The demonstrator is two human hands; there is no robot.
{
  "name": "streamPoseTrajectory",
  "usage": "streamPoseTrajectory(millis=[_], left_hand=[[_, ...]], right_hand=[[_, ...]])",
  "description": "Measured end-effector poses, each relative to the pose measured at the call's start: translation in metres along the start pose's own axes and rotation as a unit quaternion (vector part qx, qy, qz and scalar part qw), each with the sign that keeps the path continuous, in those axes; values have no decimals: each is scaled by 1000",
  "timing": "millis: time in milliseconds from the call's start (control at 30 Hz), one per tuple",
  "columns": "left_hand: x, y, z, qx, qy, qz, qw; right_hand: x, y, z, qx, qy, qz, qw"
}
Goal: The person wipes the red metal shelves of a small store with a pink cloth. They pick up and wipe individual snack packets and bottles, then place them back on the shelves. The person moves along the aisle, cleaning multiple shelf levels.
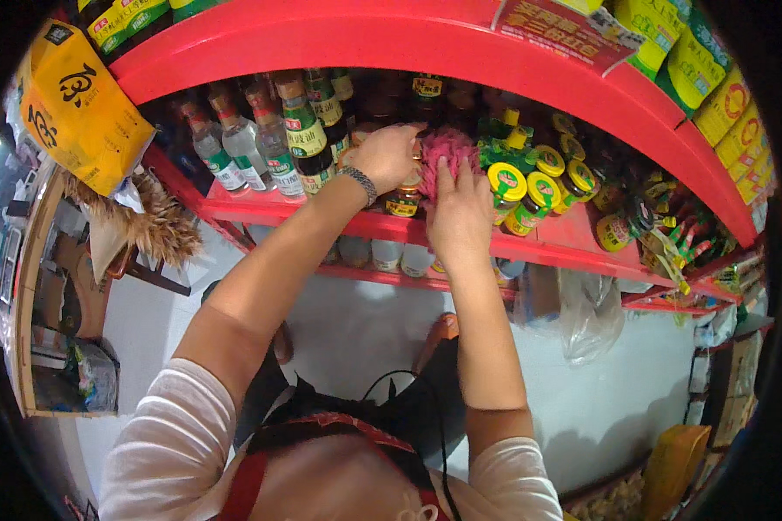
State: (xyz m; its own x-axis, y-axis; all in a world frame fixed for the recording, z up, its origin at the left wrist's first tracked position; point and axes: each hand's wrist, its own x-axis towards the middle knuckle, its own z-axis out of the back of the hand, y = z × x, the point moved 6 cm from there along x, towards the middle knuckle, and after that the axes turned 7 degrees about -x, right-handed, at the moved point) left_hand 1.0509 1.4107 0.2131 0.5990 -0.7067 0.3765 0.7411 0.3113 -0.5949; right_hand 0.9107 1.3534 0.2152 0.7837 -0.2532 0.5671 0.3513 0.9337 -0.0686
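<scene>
My left hand [389, 158], with a dark bracelet at the wrist, reaches over several jars on a red metal shelf [371, 223]. Its fingertips point towards the shelf's back, and whether they hold anything is hidden. A small sauce jar [402, 202] with a dark label stands just below that hand. My right hand [459, 211] has its fingers spread over a bunched, fluffy pink cloth [448, 146], gripping it among the jars. Right of it are several yellow-lidded jars [507, 182]. To the left stand clear bottles [242, 146] and dark sauce bottles [305, 133].
A yellow paper bag [85, 111] and a brown feather duster [140, 218] are at the left. The upper shelf's red edge [365, 42] arches above my hands. Below, a clear plastic bag [590, 319] hangs near the floor. One jar [616, 231] leans at the shelf's right end.
</scene>
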Motion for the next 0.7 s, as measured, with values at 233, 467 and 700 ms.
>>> streamPoseTrajectory(millis=[233,467,700], left_hand=[[37,6,25,27,-131,-31,991],[125,28,28,145,-253,-166,942],[163,10,26,107,-183,-123,970]], right_hand=[[10,3,-10,-51,-29,-26,998],[-14,4,-8,115,-64,-95,987],[-69,7,-7,339,-175,-88,920]])
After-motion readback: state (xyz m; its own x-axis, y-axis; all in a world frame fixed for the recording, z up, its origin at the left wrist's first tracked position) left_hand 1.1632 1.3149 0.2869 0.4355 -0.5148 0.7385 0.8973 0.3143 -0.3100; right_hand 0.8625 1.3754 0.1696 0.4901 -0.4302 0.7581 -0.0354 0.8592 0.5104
